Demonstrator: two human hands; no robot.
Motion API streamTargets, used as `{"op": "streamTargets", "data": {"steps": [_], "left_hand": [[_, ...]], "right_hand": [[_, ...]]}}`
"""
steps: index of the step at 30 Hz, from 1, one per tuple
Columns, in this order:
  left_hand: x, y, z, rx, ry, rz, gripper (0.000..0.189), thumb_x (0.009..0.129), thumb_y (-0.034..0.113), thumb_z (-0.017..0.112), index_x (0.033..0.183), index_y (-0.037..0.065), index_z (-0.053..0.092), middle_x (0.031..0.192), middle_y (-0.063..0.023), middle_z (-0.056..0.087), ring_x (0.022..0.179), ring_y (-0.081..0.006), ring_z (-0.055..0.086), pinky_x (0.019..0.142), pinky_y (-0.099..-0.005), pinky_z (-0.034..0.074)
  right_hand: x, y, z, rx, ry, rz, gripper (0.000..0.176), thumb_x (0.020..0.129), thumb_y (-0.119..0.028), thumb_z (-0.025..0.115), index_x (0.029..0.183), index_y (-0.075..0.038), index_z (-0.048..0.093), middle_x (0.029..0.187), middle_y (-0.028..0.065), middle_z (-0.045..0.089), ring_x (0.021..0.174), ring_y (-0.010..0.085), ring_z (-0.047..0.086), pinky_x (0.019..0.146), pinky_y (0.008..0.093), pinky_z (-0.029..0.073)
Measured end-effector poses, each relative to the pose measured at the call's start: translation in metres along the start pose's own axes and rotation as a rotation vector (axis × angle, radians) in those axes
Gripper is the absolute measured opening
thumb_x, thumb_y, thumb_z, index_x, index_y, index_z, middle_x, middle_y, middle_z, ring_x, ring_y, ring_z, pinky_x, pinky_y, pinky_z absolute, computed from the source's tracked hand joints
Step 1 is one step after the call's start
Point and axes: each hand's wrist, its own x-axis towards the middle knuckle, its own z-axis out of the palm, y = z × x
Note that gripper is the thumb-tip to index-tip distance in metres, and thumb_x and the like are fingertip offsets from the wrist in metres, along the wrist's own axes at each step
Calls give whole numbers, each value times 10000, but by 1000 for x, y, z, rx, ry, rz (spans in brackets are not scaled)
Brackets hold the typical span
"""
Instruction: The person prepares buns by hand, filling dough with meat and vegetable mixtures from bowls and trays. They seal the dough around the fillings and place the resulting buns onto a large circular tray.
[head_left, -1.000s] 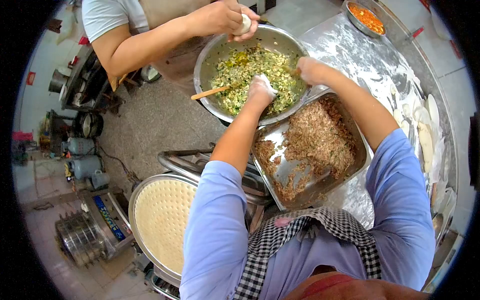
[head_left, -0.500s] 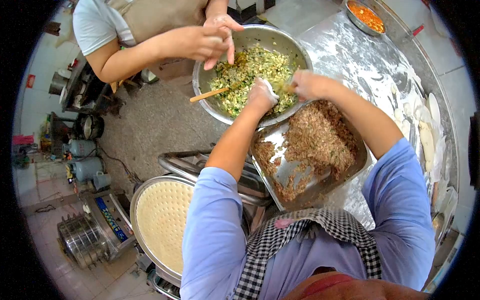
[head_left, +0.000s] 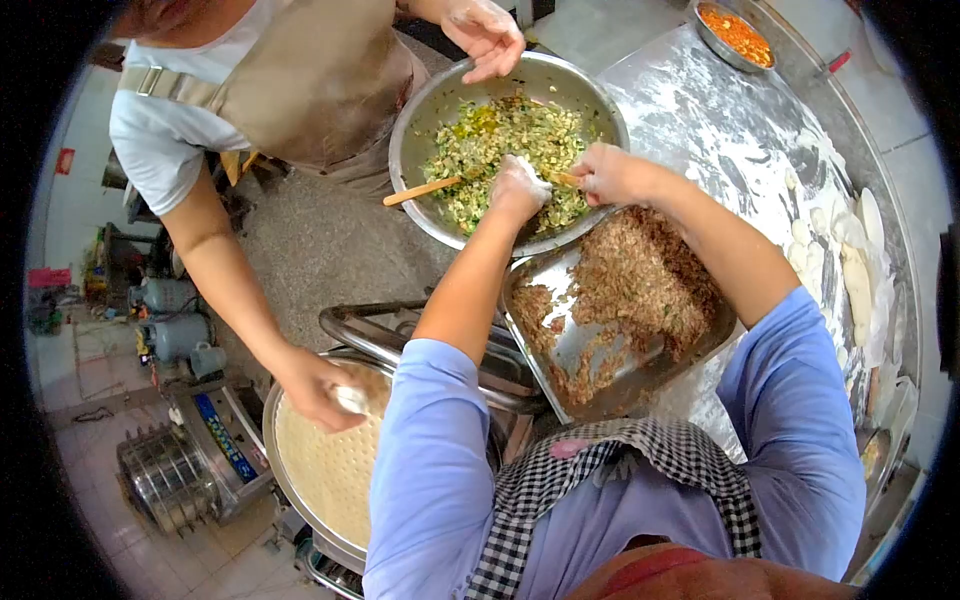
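Note:
My left hand (head_left: 518,190) is over the large steel bowl (head_left: 408,150), its fingers curled round a piece of white dough (head_left: 537,184). My right hand (head_left: 612,175) grips a wooden stick (head_left: 568,179) at the bowl's right side, its tip close to the dough. Chopped green and pale yellow filling (head_left: 470,150) fills the bowl, and a second wooden stick (head_left: 422,191) leans on the left rim. Just below my right hand, brown minced filling (head_left: 650,285) lies in a rectangular metal tray (head_left: 640,385).
A co-worker (head_left: 320,80) stands across the bowl, one hand (head_left: 325,390) holding a white piece above the round perforated steamer (head_left: 325,470). Metal rails (head_left: 360,325) run beside it. Right are a floured table (head_left: 700,110), dough pieces (head_left: 855,290) and a bowl of orange filling (head_left: 735,38).
The co-worker's hands have parted: one has moved down over the steamer with a white piece, the other stays by the bowl's far rim. My hands have barely shifted.

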Motion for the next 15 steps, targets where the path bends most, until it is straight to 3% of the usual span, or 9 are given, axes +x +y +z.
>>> {"op": "streamTargets", "data": {"steps": [3, 6, 11, 12, 15], "left_hand": [[-3, -7, 2, -82, 125, 89, 610, 625, 248, 749, 1081, 12, 421, 988, -213, 575, 928, -354, 575, 814, -403, 449], [-24, 5, -11, -160, 457, 291, 560, 627, 216, 744, 1071, 42, 451, 934, -187, 580, 859, -330, 582, 771, -402, 455], [-39, 8, -28, -399, 476, 427, 480, 605, 142, 776, 993, 73, 502, 897, -108, 581, 810, -236, 574, 741, -319, 468], [-39, 3, -29, -412, 468, 467, 491, 612, 135, 781, 1009, 76, 497, 903, -91, 578, 823, -209, 570, 749, -302, 468], [-45, -3, -35, -626, 379, 547, 444, 670, 66, 751, 1033, 78, 495, 932, -42, 559, 859, -134, 547, 768, -251, 461]], "right_hand": [[-9, -4, 24, -271, 271, -112, 174, 803, -37, 452, 823, 18, 616, 743, 200, 613, 750, 329, 625, 675, 425, 493], [-40, -34, 25, -363, 343, -179, 185, 791, -28, 447, 908, 22, 581, 762, 209, 605, 758, 351, 615, 674, 434, 491], [-71, -43, 2, -528, 340, -189, 304, 805, -33, 425, 1070, -75, 567, 802, 183, 611, 742, 352, 602, 668, 434, 484], [-77, -30, -9, -552, 382, -313, 340, 807, -24, 438, 1109, -114, 565, 769, 145, 611, 656, 296, 598, 628, 383, 492], [-91, -18, -32, -168, 477, -235, 339, 815, -19, 454, 1127, -104, 555, 728, 96, 594, 580, 200, 562, 583, 333, 480]]}}
